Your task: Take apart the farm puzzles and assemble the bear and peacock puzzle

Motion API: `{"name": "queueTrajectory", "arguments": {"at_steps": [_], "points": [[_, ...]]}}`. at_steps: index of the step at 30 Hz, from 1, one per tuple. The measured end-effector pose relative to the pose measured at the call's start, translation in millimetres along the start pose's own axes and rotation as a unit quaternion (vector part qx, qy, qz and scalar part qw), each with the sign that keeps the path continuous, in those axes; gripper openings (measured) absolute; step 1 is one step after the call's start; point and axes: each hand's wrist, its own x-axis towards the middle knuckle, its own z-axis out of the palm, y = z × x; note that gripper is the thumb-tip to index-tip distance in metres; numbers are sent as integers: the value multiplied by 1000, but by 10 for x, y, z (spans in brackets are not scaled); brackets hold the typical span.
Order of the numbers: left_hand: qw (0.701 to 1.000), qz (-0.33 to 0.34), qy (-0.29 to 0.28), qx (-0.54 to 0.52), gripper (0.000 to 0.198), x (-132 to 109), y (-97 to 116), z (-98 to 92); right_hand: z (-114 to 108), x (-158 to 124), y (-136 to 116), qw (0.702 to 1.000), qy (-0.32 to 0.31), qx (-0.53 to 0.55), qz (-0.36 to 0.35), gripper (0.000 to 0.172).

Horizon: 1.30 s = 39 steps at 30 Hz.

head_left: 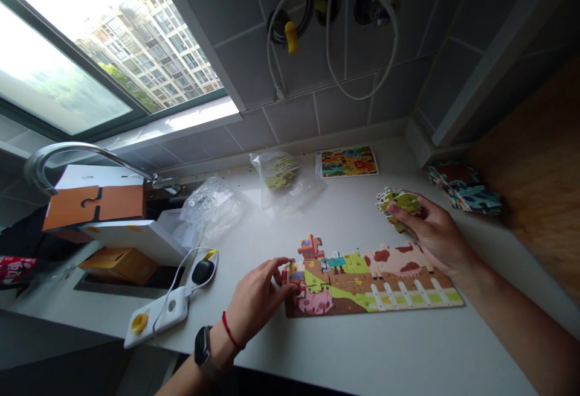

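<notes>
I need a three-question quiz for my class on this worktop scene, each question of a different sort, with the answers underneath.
1. Short answer: what does the right hand hold?
2. True or false: the left hand is at the left end of the partly assembled puzzle.
3. Multiple choice: what colour is the fence pictured on the puzzle?
(a) black
(b) white
(c) blue

Key:
1. A stack of puzzle pieces.
2. True.
3. (b)
</notes>
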Motion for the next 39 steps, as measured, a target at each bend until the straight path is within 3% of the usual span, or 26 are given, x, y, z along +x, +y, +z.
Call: {"name": "queueTrajectory", "arguments": {"at_steps": [3,5,7,12,15,23,30,34,39], "points": [[994,77,22,70,71,-43,-12,18,13,-16,-12,1000,-7,0,-4,55],[984,155,9,89,104,-74,-27,45,21,-26,-15,1000,-13,4,-2,56],[976,193,-11,95,119,-105,-37,81,26,-35,-12,1000,-14,10,1,59],[987,149,1,68,84,-160,7,119,7,-42,22,999,-35,6,-17,54],[987,147,-2,70,74,-170,64,94,-12,-40,38,998,-52,-2,-30,52],[982,157,-42,91,65,-180,182,44,-34,-22,68,997,-58,-4,-60,52],[978,186,-60,68,71,-254,166,34,-51,-5,91,995,-63,-10,-73,51],[985,156,-26,70,55,-274,119,86,-52,-7,101,995,-65,-9,-69,51],[990,118,-19,75,52,-241,117,72,-71,21,148,995,-72,-13,-71,50]]}}
